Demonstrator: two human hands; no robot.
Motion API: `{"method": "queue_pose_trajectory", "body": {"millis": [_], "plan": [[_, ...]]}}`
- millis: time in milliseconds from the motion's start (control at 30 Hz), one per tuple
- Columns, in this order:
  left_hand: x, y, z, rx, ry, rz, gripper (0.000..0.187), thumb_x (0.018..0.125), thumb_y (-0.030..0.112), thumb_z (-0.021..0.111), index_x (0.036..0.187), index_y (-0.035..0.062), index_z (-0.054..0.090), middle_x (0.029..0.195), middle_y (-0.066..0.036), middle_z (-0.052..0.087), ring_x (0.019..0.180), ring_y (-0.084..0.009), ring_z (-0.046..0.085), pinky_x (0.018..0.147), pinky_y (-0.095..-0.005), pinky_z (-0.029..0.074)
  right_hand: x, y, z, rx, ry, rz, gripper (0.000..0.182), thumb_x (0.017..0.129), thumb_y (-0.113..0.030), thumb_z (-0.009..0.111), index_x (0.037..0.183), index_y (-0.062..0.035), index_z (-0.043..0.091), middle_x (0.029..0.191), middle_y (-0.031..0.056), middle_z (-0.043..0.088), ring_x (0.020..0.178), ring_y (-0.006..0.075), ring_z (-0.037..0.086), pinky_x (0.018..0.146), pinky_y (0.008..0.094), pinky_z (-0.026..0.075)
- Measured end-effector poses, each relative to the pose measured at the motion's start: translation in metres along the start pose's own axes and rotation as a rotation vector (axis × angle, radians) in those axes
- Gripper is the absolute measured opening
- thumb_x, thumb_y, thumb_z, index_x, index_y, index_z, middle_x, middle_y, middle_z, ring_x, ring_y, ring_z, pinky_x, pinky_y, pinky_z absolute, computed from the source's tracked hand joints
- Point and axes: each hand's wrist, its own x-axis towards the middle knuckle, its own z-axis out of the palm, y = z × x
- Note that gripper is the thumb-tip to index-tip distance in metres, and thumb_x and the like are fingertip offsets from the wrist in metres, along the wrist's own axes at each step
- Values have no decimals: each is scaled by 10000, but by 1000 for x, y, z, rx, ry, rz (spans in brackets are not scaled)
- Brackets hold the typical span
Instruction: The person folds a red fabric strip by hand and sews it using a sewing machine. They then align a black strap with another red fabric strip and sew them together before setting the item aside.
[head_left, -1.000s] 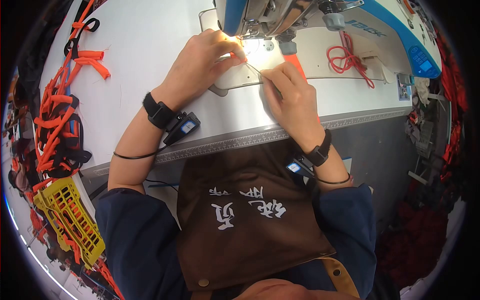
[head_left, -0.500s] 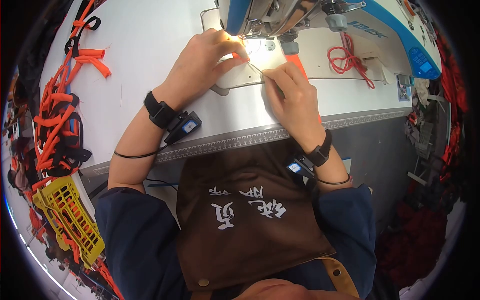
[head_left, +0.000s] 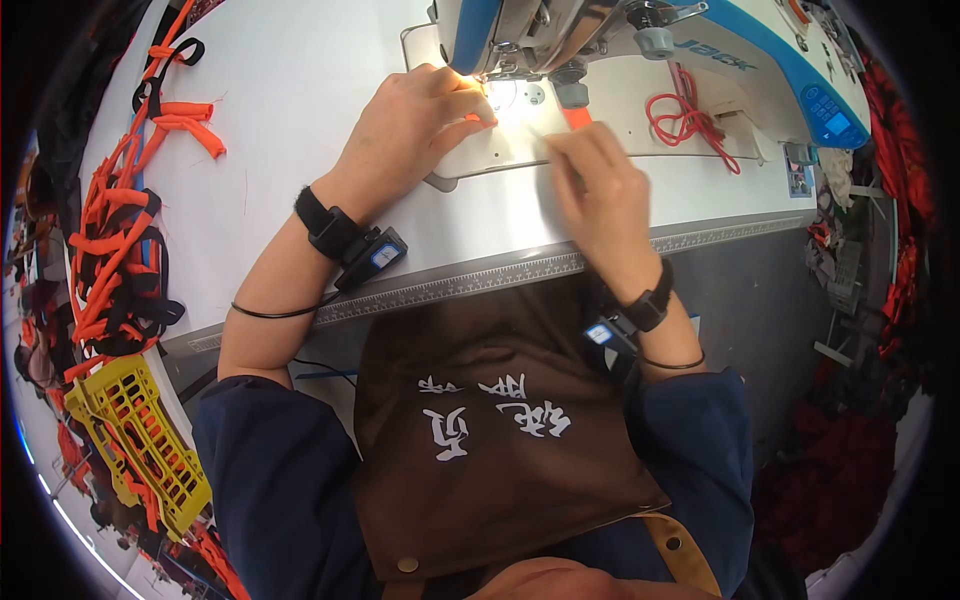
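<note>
My left hand (head_left: pixel 425 120) is closed in a pinch beside the needle area of the sewing machine (head_left: pixel 560 40). A small end of an orange fabric strip (head_left: pixel 489 121) shows at its fingertips; the rest is hidden by the fingers. To the right, my right hand (head_left: pixel 605 190) is smeared by motion, thumb and forefinger pinched together. From that pinch a thin, pointed, stick-like thing (head_left: pixel 537 137) sticks out toward the left hand, too blurred to name. The machine's lamp brightly lights the metal plate (head_left: pixel 480 155) under both hands.
Orange and black straps (head_left: pixel 115 250) lie heaped at the table's left edge, above a yellow plastic basket (head_left: pixel 150 440). A red cord (head_left: pixel 685 120) is coiled on the machine bed. Another orange strip (head_left: pixel 578 118) lies behind my right hand. A ruler tape (head_left: pixel 450 298) runs along the front edge.
My right hand has moved a little right, away from the left fingertips, taking the thin stick-like thing with it. My left hand keeps its pinch in nearly the same place.
</note>
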Motion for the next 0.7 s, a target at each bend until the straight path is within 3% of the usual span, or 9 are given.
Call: {"method": "queue_pose_trajectory", "body": {"millis": [67,167,267,367,433,500,600,700], "plan": [[0,-3,4,20,14,40,198,987,181,752,1173,136,802,1163,-97,692,1061,-316,625,1004,-437,521,8,18,-12,-99,70,-47,84,965,-93,734,1048,-93,725,992,62,676,680,312,697,565,406,549],[1,7,0,63,138,102,119,943,163,757,1055,154,795,1056,-14,721,988,-245,666,956,-410,516,25,50,-28,-324,45,4,108,981,-119,720,1084,-91,731,1011,55,690,746,308,707,598,406,559],[0,3,-1,57,-10,110,201,968,111,725,1160,133,778,1148,-37,710,1093,-292,625,1064,-419,491,38,68,-33,-413,-70,2,127,977,-114,707,1097,-79,731,1073,61,716,914,307,711,726,428,573],[-2,9,-7,102,-24,103,231,935,63,712,1144,140,773,1167,-23,703,1114,-287,629,1086,-429,478,44,56,-32,-452,-10,-224,210,929,-76,703,1135,-56,735,1138,79,730,1055,313,678,855,459,554],[-5,9,-6,122,-11,129,289,909,44,707,1172,146,773,1177,-20,701,1122,-279,632,1093,-439,474,40,35,-23,-301,-67,-328,371,852,-32,687,1217,-53,749,1168,100,730,1061,311,664,894,457,539],[-7,9,-7,159,-11,156,350,887,29,701,1209,148,771,1185,-14,701,1136,-266,635,1113,-448,466,36,19,-6,-75,-191,-358,358,867,-26,689,1216,-70,756,1190,81,733,1060,300,663,896,441,538],[-11,11,-11,220,-39,177,434,870,19,690,1280,142,762,1200,-2,704,1164,-239,642,1164,-458,445,41,24,15,-6,-293,-394,364,875,-23,704,1230,-77,759,1230,53,734,1052,289,666,901,437,541],[-16,14,-14,250,-86,162,467,879,21,670,1326,128,752,1218,12,709,1191,-206,648,1209,-468,421,45,32,18,68,-271,-420,380,870,-18,727,1244,-76,758,1228,33,744,1042,294,667,924,444,541]]}}
